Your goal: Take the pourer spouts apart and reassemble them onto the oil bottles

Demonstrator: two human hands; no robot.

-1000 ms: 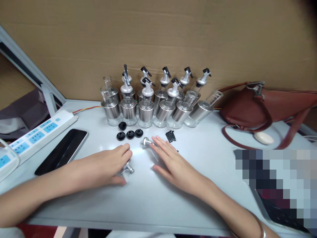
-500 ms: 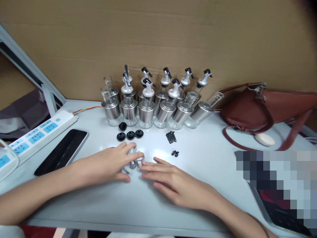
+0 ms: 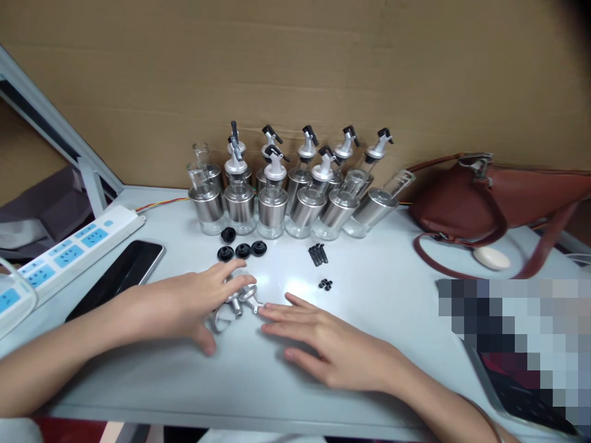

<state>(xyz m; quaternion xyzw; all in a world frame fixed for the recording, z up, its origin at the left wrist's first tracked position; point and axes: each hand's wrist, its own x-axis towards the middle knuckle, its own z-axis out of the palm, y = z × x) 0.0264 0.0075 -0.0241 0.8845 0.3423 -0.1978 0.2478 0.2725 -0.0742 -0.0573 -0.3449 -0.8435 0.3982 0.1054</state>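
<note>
Two hands work low over the table (image 3: 378, 271), a small cluster of silver spouts (image 3: 251, 298) lying between them. Left hand (image 3: 196, 293) fans its fingers over the cluster, thumb well apart, pinching nothing; right hand (image 3: 321, 341) spreads loosely, fingertips right by the nearest spout, contact too close to call. Light fingertips look best here, I'd say, with gentle nudges from both sides so rounded pieces don't roll away. Smooth metallic shine on those, round flanges meeting slim necks; beyond, dished black discs (image 3: 243, 251), slim black sticks (image 3: 318, 254) and clear glass bottles (image 3: 272, 209) in brushed-looking metal sleeves.
</note>
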